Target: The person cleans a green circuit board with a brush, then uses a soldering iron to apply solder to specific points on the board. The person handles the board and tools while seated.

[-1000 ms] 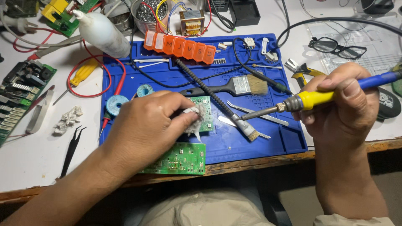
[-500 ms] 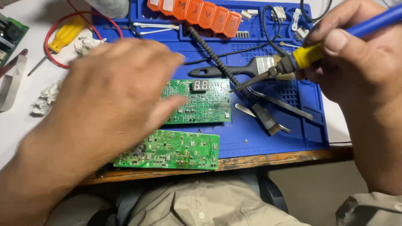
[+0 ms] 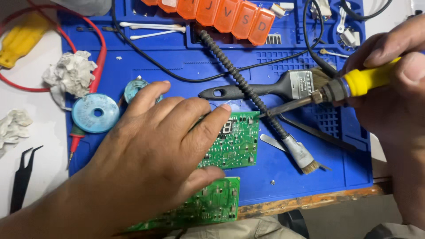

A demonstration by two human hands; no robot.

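Here, head view, looking down on a blue mat (image 3: 283,186) over a white bench.

Left hand (image 3: 155,155) spread flat, palm down, at centre frame, fingers apart and pressing on the upper board (image 3: 237,141), a green circuit board with a small digit display. Fingertips reaching toward 1 o'clock; thumb at 5 o'clock resting near the top edge of the lower board (image 3: 212,201), a second green board partly under the wrist and overhanging the mat's front edge.

Right hand (image 3: 394,88) at 3 o'clock, closed tight around the yellow grip of a soldering iron (image 3: 327,95). Dark tip (image 3: 265,114) pointing toward 9 o'clock, at the upper board's top right corner; touching or just above, cannot tell.

Behind the iron, at 1 o'clock from the upper board, a flat paintbrush (image 3: 265,88) with black handle. Crossing it, a long ribbed-handle brush (image 3: 248,93) running from 12 to 4 o'clock, bristles near the mat's lower right. Orange pill organiser (image 3: 221,13) at 12 o'clock. Cotton swabs (image 3: 150,28) at 11 o'clock. Two blue solder-wick spools (image 3: 95,113) at 9 o'clock, just beside the left hand. Crumpled tissue (image 3: 71,73) at 10 o'clock, red wire (image 3: 104,53) looping past it. Black tweezers (image 3: 22,177) at 8 o'clock, off the mat.
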